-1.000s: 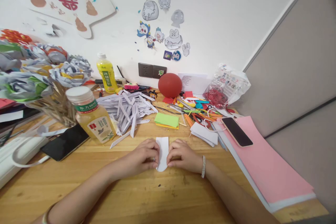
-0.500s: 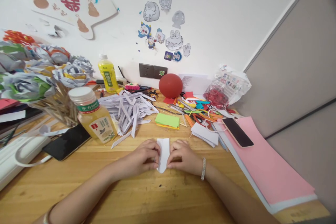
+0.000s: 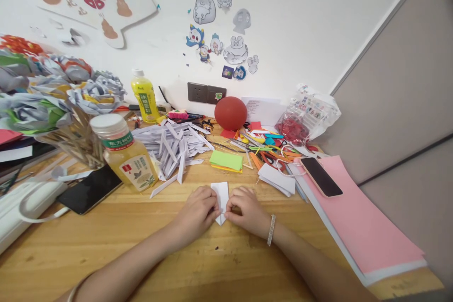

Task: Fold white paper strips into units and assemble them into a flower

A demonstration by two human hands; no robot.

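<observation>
A small white sheet of paper [image 3: 222, 193] lies upright between my hands on the wooden table, its near end folded to a point. My left hand [image 3: 202, 207] pinches its left edge, thumb near the folded tip. On the opposite side my right hand [image 3: 246, 207] grips the right edge with thumb and curled fingers. Beyond the hands sits a stack of green and yellow paper slips [image 3: 226, 161]. White paper slips [image 3: 277, 179] are piled to the right of my right hand.
Left of the hands stand a juice bottle [image 3: 129, 160], a heap of folded white strips [image 3: 173, 146] and a black phone [image 3: 90, 190]. A red balloon [image 3: 230, 113] rests by the wall. Scissors and scraps lie behind; another phone [image 3: 321, 177] sits on pink paper [image 3: 368, 226] at right.
The paper's near end has gone from blunt with cut corners to a folded point. My left thumb has shifted inward over the lower part. The camera view has moved slightly.
</observation>
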